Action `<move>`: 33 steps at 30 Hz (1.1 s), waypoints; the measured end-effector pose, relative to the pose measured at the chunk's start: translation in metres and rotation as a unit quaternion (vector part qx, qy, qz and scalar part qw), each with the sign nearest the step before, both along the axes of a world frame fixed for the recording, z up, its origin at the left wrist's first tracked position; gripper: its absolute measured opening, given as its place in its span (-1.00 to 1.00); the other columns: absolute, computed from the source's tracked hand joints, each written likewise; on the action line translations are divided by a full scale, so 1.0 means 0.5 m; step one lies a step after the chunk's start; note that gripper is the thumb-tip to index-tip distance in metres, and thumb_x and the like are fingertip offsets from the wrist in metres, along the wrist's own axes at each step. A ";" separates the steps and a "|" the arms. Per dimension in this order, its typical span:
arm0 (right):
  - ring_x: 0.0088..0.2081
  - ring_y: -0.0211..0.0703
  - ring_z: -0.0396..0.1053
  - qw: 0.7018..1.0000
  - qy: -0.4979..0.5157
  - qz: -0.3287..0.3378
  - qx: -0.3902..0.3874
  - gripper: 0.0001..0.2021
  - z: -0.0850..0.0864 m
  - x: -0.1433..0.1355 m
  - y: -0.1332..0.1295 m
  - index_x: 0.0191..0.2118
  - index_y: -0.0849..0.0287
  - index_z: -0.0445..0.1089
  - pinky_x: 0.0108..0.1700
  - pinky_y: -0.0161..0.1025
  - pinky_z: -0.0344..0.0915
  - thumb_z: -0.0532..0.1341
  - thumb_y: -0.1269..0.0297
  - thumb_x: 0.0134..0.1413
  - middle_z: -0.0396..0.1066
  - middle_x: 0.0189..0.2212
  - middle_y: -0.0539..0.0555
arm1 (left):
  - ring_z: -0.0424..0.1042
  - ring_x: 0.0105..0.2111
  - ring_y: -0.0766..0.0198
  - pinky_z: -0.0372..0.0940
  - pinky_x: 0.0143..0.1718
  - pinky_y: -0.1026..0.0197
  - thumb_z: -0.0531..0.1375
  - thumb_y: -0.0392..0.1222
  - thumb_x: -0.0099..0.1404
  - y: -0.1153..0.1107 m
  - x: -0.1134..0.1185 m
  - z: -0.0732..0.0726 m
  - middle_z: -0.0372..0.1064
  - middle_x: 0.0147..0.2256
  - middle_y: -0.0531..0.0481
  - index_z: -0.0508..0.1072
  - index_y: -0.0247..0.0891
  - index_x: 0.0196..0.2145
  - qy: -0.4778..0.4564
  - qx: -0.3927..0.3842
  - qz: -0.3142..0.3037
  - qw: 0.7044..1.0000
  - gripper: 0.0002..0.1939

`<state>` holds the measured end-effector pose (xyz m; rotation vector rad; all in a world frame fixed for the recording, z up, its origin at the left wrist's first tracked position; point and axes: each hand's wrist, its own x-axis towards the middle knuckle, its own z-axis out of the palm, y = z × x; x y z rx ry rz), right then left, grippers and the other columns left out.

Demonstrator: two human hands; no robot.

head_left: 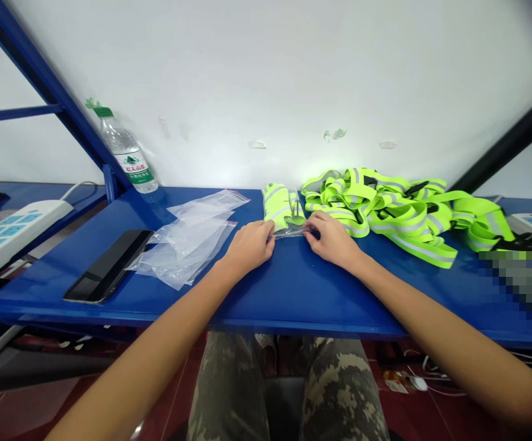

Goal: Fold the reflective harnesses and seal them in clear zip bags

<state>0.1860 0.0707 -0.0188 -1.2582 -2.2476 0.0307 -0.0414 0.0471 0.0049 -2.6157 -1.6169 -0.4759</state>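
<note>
Between my hands lies a clear plastic bag (pixel 289 231) with a folded neon-yellow reflective strap (pixel 278 203) inside it. My left hand (pixel 253 244) pinches the near left corner of the bag's edge. On the other side, my right hand (pixel 329 237) is closed with thumb and fingertips on the right end of the same edge. Right beyond my right hand spreads a tangled pile of neon-yellow reflective straps (pixel 401 211) with grey stripes and black buckles. Several flat clear bags (pixel 185 242) overlap to the left of my left hand.
A black phone (pixel 108 266) lies left of the loose bags on the blue tabletop (pixel 293 300). A water bottle (pixel 128 153) leans near the blue frame post at the back left. White power strips (pixel 13 236) sit at far left and far right. A white wall (pixel 293 86) rises behind.
</note>
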 end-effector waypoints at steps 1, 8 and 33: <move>-0.23 -0.06 0.37 1.000 0.005 -0.021 -0.003 -0.89 -0.001 -0.001 0.000 -0.22 0.23 0.43 -0.16 -0.19 0.27 0.18 0.38 0.15 0.41 -0.27 0.14 | 0.45 -0.25 0.12 0.30 -0.21 0.15 0.08 -0.22 0.33 0.000 0.001 0.001 0.46 -0.25 -0.10 0.40 -0.24 -0.23 0.004 0.000 0.003 1.000 -0.88; -0.20 -0.09 0.37 0.998 -0.052 0.025 -0.015 -0.80 0.004 0.001 -0.003 -0.15 0.21 0.44 -0.16 -0.21 0.25 0.09 0.47 0.21 0.42 -0.18 0.16 | 0.46 -0.26 0.16 0.26 -0.23 0.19 0.05 -0.27 0.36 0.006 -0.007 0.001 0.49 -0.27 -0.09 0.40 -0.24 -0.23 -0.009 -0.012 0.011 1.000 -0.87; -0.10 0.00 0.35 0.971 -0.238 0.026 -0.003 -0.67 0.029 -0.021 -0.024 -0.07 0.24 0.51 -0.19 -0.16 0.28 0.05 0.57 0.20 0.44 -0.12 0.22 | 0.45 -0.12 0.04 0.31 -0.18 0.09 -0.03 -0.15 0.47 -0.014 0.003 0.010 0.44 -0.15 -0.20 0.48 -0.30 -0.15 0.127 0.014 0.055 0.990 -0.68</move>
